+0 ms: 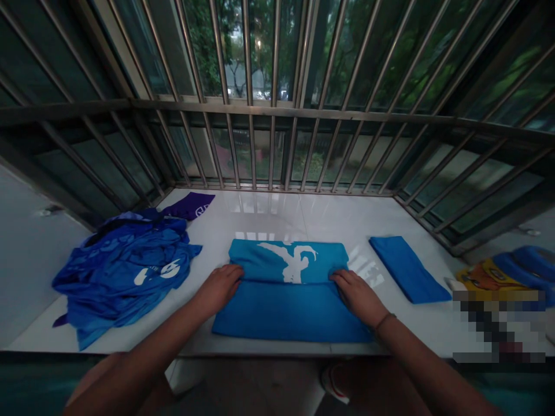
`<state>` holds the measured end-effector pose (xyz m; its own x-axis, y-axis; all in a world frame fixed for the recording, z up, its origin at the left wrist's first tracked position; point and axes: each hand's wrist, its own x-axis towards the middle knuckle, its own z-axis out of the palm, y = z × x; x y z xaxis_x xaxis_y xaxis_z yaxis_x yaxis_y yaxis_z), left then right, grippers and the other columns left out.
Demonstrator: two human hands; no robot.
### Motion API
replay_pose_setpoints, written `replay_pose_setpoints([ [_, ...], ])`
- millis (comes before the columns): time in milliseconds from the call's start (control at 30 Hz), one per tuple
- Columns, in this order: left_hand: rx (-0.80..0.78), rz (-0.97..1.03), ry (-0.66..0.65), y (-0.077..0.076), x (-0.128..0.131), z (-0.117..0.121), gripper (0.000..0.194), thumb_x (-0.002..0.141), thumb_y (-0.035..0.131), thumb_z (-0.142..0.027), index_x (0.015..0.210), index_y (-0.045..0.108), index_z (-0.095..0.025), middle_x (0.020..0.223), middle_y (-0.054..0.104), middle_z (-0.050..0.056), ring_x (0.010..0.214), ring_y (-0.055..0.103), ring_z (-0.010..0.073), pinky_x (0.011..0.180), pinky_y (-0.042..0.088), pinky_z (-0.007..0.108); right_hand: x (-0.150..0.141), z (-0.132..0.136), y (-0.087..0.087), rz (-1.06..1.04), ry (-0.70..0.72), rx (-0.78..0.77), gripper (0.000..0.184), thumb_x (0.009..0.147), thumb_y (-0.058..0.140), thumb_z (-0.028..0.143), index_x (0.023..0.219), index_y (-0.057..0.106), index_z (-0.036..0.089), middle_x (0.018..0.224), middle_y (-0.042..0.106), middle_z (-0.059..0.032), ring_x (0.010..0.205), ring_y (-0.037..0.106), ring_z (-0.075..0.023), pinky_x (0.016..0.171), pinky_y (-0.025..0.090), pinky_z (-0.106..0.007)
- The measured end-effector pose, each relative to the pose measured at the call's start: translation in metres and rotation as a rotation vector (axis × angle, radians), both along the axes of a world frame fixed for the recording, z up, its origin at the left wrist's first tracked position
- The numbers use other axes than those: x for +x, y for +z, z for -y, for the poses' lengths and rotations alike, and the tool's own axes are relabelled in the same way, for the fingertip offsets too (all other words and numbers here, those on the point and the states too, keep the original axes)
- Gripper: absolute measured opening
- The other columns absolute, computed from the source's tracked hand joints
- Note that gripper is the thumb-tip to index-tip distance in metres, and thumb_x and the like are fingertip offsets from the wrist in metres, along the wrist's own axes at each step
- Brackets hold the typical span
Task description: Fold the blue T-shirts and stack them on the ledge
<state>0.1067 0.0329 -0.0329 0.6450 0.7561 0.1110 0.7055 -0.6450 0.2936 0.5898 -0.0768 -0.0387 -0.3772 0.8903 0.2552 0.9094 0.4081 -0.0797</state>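
Observation:
A blue shirt (290, 312) with a white figure print lies on the white tiled ledge, folded into a wide rectangle. Its upper part, bearing the print, is partly covered by a plain blue layer whose edge runs straight across the middle. My left hand (226, 284) is closed on the left end of that edge, fingertips on the cloth. At the opposite end, my right hand (356, 293) grips the cloth with bent fingers; the thumb is mostly hidden. To the right rests a plain blue folded cloth (407, 269), apart from my right hand.
A loose pile of blue clothes (130, 271) lies at the left, with a purple cloth (195, 205) behind it. Metal window bars (277, 110) enclose the ledge (269, 214). A yellow and blue item (498, 271) stands far right, beside a blurred-out patch.

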Motion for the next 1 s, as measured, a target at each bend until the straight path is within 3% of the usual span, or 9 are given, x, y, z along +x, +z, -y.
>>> replay_pose_setpoints([
  [100, 0.033, 0.095, 0.016, -0.005, -0.004, -0.002, 0.025, 0.107, 0.059, -0.024, 0.126, 0.074, -0.023, 0.139, 0.076, 0.012, 0.129, 0.072, 0.033, 0.114, 0.056, 0.053, 0.0, -0.003, 0.009, -0.038, -0.019, -0.033, 0.029, 0.111, 0.054, 0.028, 0.13, 0.075, 0.021, 0.128, 0.075, -0.013, 0.116, 0.071, -0.0296, 0.105, 0.06, -0.048],
  [233, 0.101, 0.149, 0.124, 0.021, 0.005, -0.024, 0.03, 0.109, 0.049, -0.028, 0.121, 0.075, -0.02, 0.131, 0.079, 0.016, 0.126, 0.074, 0.0341, 0.114, 0.058, 0.055, 0.0, -0.024, 0.04, -0.075, -0.138, -0.017, 0.033, 0.112, 0.052, 0.035, 0.128, 0.076, 0.019, 0.127, 0.076, -0.0157, 0.116, 0.072, -0.0321, 0.105, 0.061, -0.051],
  [333, 0.13, 0.183, 0.16, 0.031, 0.012, -0.016, 0.032, 0.109, 0.048, -0.029, 0.124, 0.075, -0.019, 0.134, 0.078, 0.017, 0.13, 0.072, 0.035, 0.116, 0.057, 0.057, -0.004, -0.022, 0.048, -0.086, -0.166, 0.009, 0.035, 0.112, 0.051, 0.035, 0.13, 0.076, 0.018, 0.13, 0.076, -0.017, 0.119, 0.072, -0.0332, 0.107, 0.061, -0.053],
  [467, 0.042, 0.121, 0.036, 0.008, -0.001, 0.041, 0.039, 0.109, 0.06, -0.042, 0.142, 0.071, -0.026, 0.155, 0.07, 0.013, 0.141, 0.068, 0.034, 0.121, 0.056, 0.055, -0.01, 0.028, 0.027, -0.098, -0.114, -0.035, 0.042, 0.11, 0.059, 0.045, 0.145, 0.07, 0.025, 0.144, 0.073, -0.0149, 0.129, 0.071, -0.0334, 0.112, 0.06, -0.055],
  [600, 0.003, -0.011, -0.032, -0.038, -0.038, 0.104, 0.104, 0.088, 0.087, -0.051, 0.176, 0.034, -0.035, 0.179, 0.044, 0.011, 0.157, 0.054, 0.0402, 0.128, 0.05, 0.062, -0.007, 0.104, -0.008, -0.055, -0.087, -0.13, 0.086, 0.094, 0.081, 0.053, 0.17, 0.049, 0.03, 0.165, 0.059, -0.0157, 0.141, 0.067, -0.0393, 0.115, 0.059, -0.057],
  [667, 0.004, -0.031, -0.055, -0.057, -0.054, 0.124, 0.121, 0.084, 0.09, -0.047, 0.18, 0.018, -0.04, 0.181, 0.039, 0.009, 0.159, 0.051, 0.0403, 0.13, 0.048, 0.063, -0.003, 0.136, -0.024, -0.009, -0.125, -0.143, 0.095, 0.091, 0.082, 0.046, 0.176, 0.04, 0.035, 0.171, 0.053, -0.012, 0.142, 0.066, -0.0399, 0.113, 0.061, -0.055],
  [733, -0.004, -0.015, -0.051, -0.07, -0.066, 0.138, 0.112, 0.087, 0.082, -0.036, 0.179, 0.019, -0.048, 0.177, 0.047, 0.003, 0.154, 0.058, 0.0377, 0.127, 0.053, 0.06, 0.003, 0.159, -0.038, 0.044, -0.177, -0.118, 0.089, 0.093, 0.072, 0.029, 0.175, 0.04, 0.041, 0.169, 0.056, -0.0069, 0.135, 0.071, -0.0378, 0.105, 0.065, -0.052],
  [867, -0.068, 0.048, 0.029, -0.073, -0.082, 0.159, 0.097, 0.085, 0.068, -0.026, 0.169, 0.035, -0.063, 0.158, 0.069, -0.006, 0.136, 0.073, 0.0348, 0.116, 0.062, 0.054, 0.012, 0.183, -0.05, 0.058, -0.248, -0.028, 0.076, 0.09, 0.055, 0.01, 0.158, 0.061, 0.043, 0.148, 0.075, -0.0059, 0.116, 0.08, -0.035, 0.088, 0.069, -0.048],
  [1000, -0.115, 0.08, 0.033, -0.05, -0.093, 0.158, 0.086, 0.075, 0.068, -0.027, 0.15, 0.059, -0.067, 0.133, 0.083, -0.006, 0.125, 0.076, 0.0366, 0.107, 0.064, 0.054, 0.015, 0.179, -0.02, -0.136, -0.16, -0.213, 0.051, 0.095, 0.055, 0.017, 0.132, 0.078, 0.043, 0.125, 0.084, -0.0063, 0.105, 0.082, -0.0311, 0.086, 0.07, -0.044],
])
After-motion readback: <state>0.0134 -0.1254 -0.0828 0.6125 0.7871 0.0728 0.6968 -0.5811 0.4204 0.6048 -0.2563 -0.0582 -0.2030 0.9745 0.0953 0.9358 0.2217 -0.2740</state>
